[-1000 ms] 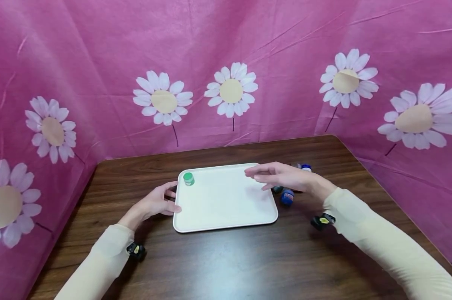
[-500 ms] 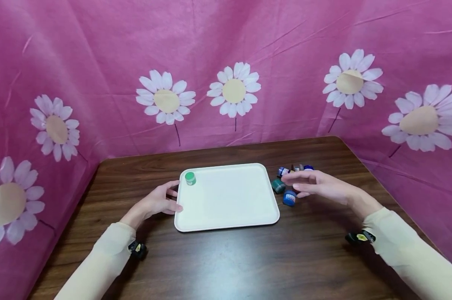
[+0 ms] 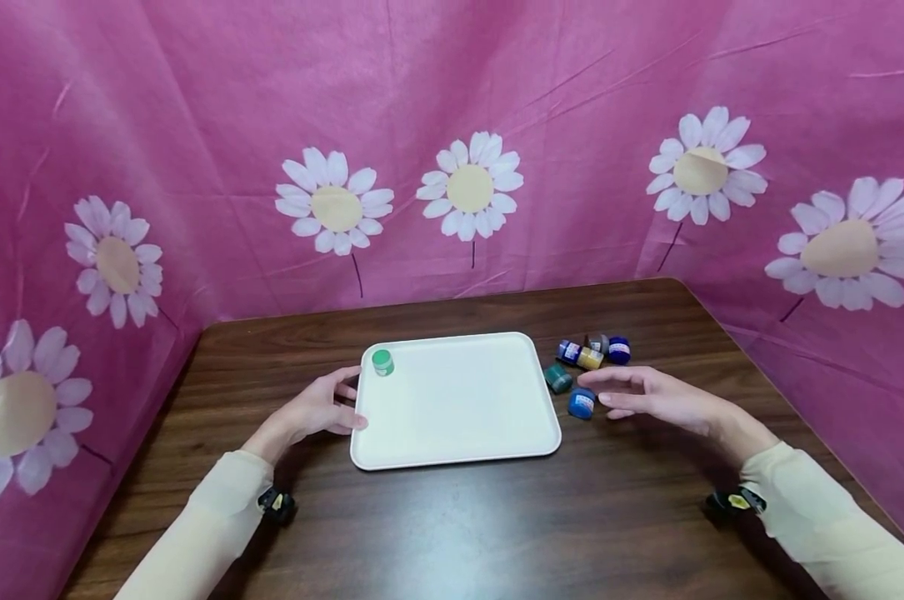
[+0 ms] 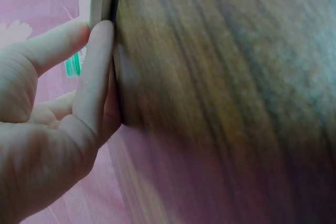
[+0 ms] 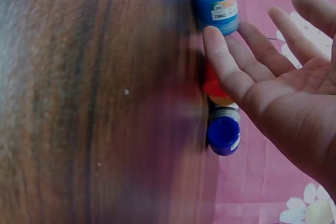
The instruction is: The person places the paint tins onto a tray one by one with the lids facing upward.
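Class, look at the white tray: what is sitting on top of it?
One small green-lidded jar stands in the far-left corner of the white tray; nothing else shows on it. The left hand touches its left edge. Whatever lies beneath the tray is covered.

I see a small blue paint pot (image 3: 581,403) upright on the table, just right of the white tray (image 3: 459,433), teal pot (image 3: 558,377) beside it

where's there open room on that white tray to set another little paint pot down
Nearly all of the white tray is bare: only the green pot stands in its far left corner. The left hand rests on the tray's left edge. It is crowded on the table off its right edge, where the paint pots cluster by the right hand.
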The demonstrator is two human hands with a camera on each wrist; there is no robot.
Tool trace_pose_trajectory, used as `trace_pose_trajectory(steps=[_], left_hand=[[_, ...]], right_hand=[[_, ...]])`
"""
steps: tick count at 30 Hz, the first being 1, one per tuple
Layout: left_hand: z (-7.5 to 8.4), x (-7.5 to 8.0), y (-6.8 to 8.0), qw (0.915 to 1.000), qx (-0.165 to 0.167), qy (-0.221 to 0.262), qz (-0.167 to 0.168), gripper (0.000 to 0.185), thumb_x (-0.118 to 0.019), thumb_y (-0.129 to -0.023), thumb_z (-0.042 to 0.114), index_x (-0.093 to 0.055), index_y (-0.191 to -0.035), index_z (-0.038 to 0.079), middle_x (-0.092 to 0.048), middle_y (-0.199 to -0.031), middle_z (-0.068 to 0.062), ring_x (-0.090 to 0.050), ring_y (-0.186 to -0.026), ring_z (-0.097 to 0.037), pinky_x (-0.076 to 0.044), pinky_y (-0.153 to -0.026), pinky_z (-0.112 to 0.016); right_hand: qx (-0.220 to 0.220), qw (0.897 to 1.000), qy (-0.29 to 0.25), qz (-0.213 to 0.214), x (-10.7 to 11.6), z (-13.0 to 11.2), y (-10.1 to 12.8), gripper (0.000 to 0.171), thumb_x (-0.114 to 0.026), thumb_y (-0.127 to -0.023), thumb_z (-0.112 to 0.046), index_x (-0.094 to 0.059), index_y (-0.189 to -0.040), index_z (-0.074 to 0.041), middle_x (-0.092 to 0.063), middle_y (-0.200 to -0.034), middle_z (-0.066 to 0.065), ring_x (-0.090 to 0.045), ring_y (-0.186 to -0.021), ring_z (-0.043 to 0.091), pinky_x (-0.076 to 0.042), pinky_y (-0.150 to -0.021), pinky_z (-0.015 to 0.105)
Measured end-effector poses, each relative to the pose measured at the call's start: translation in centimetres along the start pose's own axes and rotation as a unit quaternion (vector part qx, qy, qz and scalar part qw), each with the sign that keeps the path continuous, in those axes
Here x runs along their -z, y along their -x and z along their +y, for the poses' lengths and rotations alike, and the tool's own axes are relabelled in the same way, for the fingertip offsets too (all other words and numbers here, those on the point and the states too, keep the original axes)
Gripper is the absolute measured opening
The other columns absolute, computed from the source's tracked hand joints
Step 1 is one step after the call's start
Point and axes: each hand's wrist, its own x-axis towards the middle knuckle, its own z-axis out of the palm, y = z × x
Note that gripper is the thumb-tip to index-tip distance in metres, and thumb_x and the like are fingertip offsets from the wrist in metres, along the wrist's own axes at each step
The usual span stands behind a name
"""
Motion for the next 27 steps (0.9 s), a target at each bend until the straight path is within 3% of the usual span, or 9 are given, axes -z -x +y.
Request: trace_pose_trajectory(steps=[6,14,19,21,23,25,27], left_hand=[[0.2,0.1,0.1,1.0000,0.002,-0.006,0.001,0.096,-0.080,-0.081,-0.008,-0.023,-0.158,-0.001,-0.045,-0.128,-0.030,-0.066,-0.088,-0.025,-0.062,-0.079,-0.044],[0.1,-0.1,0.1,1.0000,0.006,0.002,-0.004,0.097,-0.080,-0.081,-0.009,-0.022,-0.159,-0.001,-0.044,-0.128,-0.031,-0.067,-0.089,-0.026,-0.062,-0.079,-0.043],[0.0,-0.1,0.0,1.0000,0.008,0.002,-0.002,0.097,-0.080,-0.081,-0.008,-0.023,-0.159,0.000,-0.044,-0.128,-0.031,-0.067,-0.088,-0.025,-0.062,-0.079,-0.044],[0.0,-0.1,0.0,1.0000,0.006,0.003,-0.003,0.098,-0.080,-0.081,-0.008,-0.022,-0.159,0.000,-0.044,-0.128,-0.031,-0.067,-0.088,-0.025,-0.062,-0.079,-0.044],[-0.1,0.0,0.0,0.9999,0.007,0.005,-0.006,0.098,-0.081,-0.081,-0.008,-0.022,-0.159,0.001,-0.044,-0.128,-0.031,-0.067,-0.089,-0.025,-0.062,-0.079,-0.044],[-0.1,0.0,-0.1,0.9999,0.005,0.004,-0.008,0.098,-0.081,-0.081,-0.007,-0.021,-0.159,0.001,-0.044,-0.128,-0.031,-0.067,-0.089,-0.025,-0.062,-0.080,-0.044],[-0.1,0.1,-0.1,1.0000,0.003,0.004,-0.006,0.099,-0.081,-0.081,-0.007,-0.022,-0.159,0.001,-0.044,-0.128,-0.031,-0.067,-0.089,-0.025,-0.062,-0.080,-0.044]], right_hand=[[-0.013,1.000,0.023,-0.007,-0.2,0.5,-0.3,0.046,-0.057,-0.105,-0.013,-0.047,-0.149,-0.003,-0.046,-0.146,0.023,-0.055,-0.123,0.031,-0.054,-0.098,0.045],[-0.016,0.995,0.101,0.004,-0.1,0.7,-0.5,0.047,-0.065,-0.100,-0.016,-0.054,-0.146,-0.013,-0.048,-0.144,0.015,-0.046,-0.126,0.032,-0.052,-0.097,0.032],[-0.034,0.991,0.127,0.017,-0.3,0.6,-0.6,0.050,-0.071,-0.097,-0.023,-0.057,-0.144,-0.018,-0.043,-0.151,0.015,-0.029,-0.142,0.042,-0.030,-0.116,0.057],[-0.035,0.990,0.136,0.016,-0.4,0.6,-0.7,0.051,-0.073,-0.096,-0.024,-0.058,-0.144,-0.017,-0.043,-0.151,0.016,-0.031,-0.142,0.043,-0.028,-0.115,0.061],[-0.037,0.989,0.140,0.006,-0.5,0.6,-0.8,0.052,-0.073,-0.095,-0.023,-0.057,-0.144,-0.016,-0.047,-0.145,0.018,-0.042,-0.134,0.042,-0.037,-0.112,0.054],[-0.033,0.989,0.147,-0.006,-0.6,0.6,-1.0,0.053,-0.074,-0.095,-0.020,-0.056,-0.145,-0.014,-0.052,-0.135,0.018,-0.057,-0.115,0.035,-0.050,-0.098,0.040],[-0.028,0.988,0.154,-0.015,-0.6,0.6,-1.3,0.055,-0.074,-0.094,-0.018,-0.055,-0.145,-0.013,-0.053,-0.127,0.018,-0.062,-0.095,0.027,-0.053,-0.081,0.030]])
